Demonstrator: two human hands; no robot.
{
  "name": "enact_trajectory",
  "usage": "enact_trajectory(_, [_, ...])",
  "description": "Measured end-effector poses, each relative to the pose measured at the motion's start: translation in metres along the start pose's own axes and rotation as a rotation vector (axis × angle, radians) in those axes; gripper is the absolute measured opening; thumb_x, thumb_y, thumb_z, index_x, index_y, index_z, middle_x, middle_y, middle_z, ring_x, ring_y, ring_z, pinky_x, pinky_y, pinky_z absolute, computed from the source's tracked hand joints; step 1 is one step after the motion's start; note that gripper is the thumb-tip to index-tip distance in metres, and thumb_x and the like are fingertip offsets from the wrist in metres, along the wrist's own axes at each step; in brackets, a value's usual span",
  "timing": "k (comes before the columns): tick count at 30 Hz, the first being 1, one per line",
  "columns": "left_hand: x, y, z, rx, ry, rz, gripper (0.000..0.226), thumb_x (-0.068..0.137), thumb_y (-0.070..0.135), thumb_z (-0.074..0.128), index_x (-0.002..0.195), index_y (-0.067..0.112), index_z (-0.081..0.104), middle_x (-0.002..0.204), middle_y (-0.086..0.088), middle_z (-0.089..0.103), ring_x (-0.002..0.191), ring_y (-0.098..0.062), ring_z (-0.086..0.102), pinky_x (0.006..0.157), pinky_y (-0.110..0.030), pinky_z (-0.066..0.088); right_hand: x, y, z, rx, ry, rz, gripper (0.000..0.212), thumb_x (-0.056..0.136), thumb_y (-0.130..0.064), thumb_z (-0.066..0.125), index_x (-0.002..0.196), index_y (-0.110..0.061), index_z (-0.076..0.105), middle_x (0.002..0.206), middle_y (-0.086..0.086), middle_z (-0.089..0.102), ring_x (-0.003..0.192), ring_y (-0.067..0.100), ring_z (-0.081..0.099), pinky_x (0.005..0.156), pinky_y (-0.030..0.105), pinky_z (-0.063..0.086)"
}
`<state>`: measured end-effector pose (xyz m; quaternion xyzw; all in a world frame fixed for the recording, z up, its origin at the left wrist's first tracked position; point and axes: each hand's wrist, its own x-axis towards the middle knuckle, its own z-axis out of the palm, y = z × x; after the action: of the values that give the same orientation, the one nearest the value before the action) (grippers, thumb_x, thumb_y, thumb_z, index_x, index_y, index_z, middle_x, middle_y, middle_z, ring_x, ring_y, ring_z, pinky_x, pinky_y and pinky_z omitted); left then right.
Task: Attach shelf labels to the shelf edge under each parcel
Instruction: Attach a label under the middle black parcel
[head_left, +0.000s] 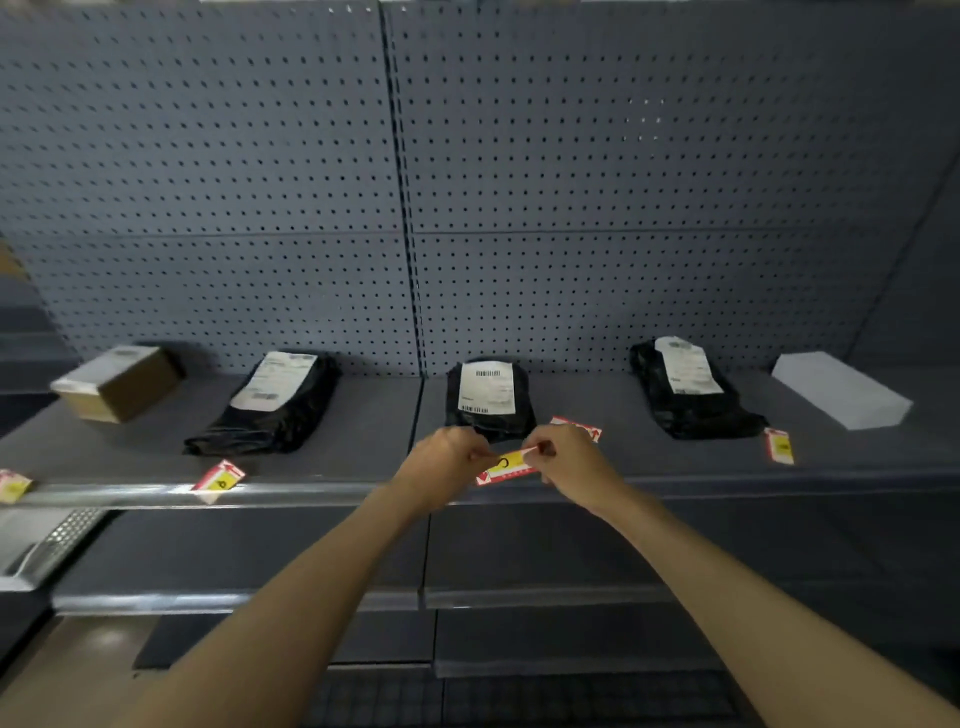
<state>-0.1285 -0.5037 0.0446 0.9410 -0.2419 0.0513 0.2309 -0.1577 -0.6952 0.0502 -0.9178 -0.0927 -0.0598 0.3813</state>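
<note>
A red, white and yellow shelf label (508, 464) is pinched between my left hand (448, 463) and my right hand (570, 463), just above the shelf edge (322, 493) in front of the middle black parcel (488, 397). A second red label (577, 427) lies on the shelf behind my right hand. Two more black parcels lie on the shelf, one at the left (275, 402) and one at the right (688, 387). Other labels rest near the edge: one far left (13, 486), one under the left black parcel (218, 480), one by the right parcel (779, 446).
A cardboard box (119, 382) stands at the shelf's left end and a white flat parcel (839, 389) at its right end. Grey pegboard (467, 182) backs the shelf. A lower shelf (260, 597) runs beneath, with a perforated metal part (47, 545) at the left.
</note>
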Motion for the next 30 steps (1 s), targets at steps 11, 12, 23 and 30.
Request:
enact_trajectory(11, [0.001, 0.002, -0.022, -0.686, 0.113, -0.260, 0.007, 0.086, 0.001, 0.067, 0.091, -0.003, 0.070, 0.080, -0.018, 0.072, 0.066, -0.019, 0.069, 0.064, -0.026, 0.061, 0.025, -0.023, -0.012, 0.351, 0.097, 0.197, 0.024, 0.084, -0.019, 0.073, 0.103, -0.009, 0.062, 0.094, 0.005, 0.066, 0.067, 0.009, 0.055, 0.053, 0.019, 0.043])
enact_trajectory(12, [0.000, 0.004, -0.019, -0.796, 0.121, -0.300, 0.007, 0.085, -0.002, 0.067, 0.091, -0.006, 0.068, 0.080, -0.021, 0.072, 0.068, -0.022, 0.070, 0.067, -0.029, 0.062, 0.024, -0.021, -0.009, 0.377, 0.086, 0.226, 0.023, 0.084, -0.021, 0.073, 0.101, -0.008, 0.065, 0.094, 0.004, 0.067, 0.066, 0.008, 0.055, 0.051, 0.018, 0.043])
enact_trajectory(23, [-0.012, -0.026, 0.043, -0.241, 0.084, -0.254, 0.014, 0.090, 0.020, 0.061, 0.090, 0.010, 0.070, 0.090, -0.007, 0.070, 0.081, -0.022, 0.066, 0.070, -0.033, 0.055, 0.026, 0.005, 0.014, 0.139, 0.094, 0.080, 0.006, 0.091, -0.009, 0.062, 0.087, -0.008, 0.066, 0.080, 0.006, 0.069, 0.046, 0.000, 0.056, 0.046, 0.020, 0.045])
enact_trajectory(30, [-0.017, -0.045, 0.071, 0.220, 0.065, -0.017, 0.024, 0.092, 0.013, 0.050, 0.109, 0.012, 0.067, 0.114, -0.006, 0.059, 0.108, -0.028, 0.052, 0.086, -0.042, 0.049, 0.035, 0.029, 0.023, -0.214, 0.000, -0.038, 0.015, 0.095, -0.010, 0.056, 0.098, -0.011, 0.071, 0.087, -0.003, 0.064, 0.062, 0.004, 0.052, 0.064, 0.027, 0.046])
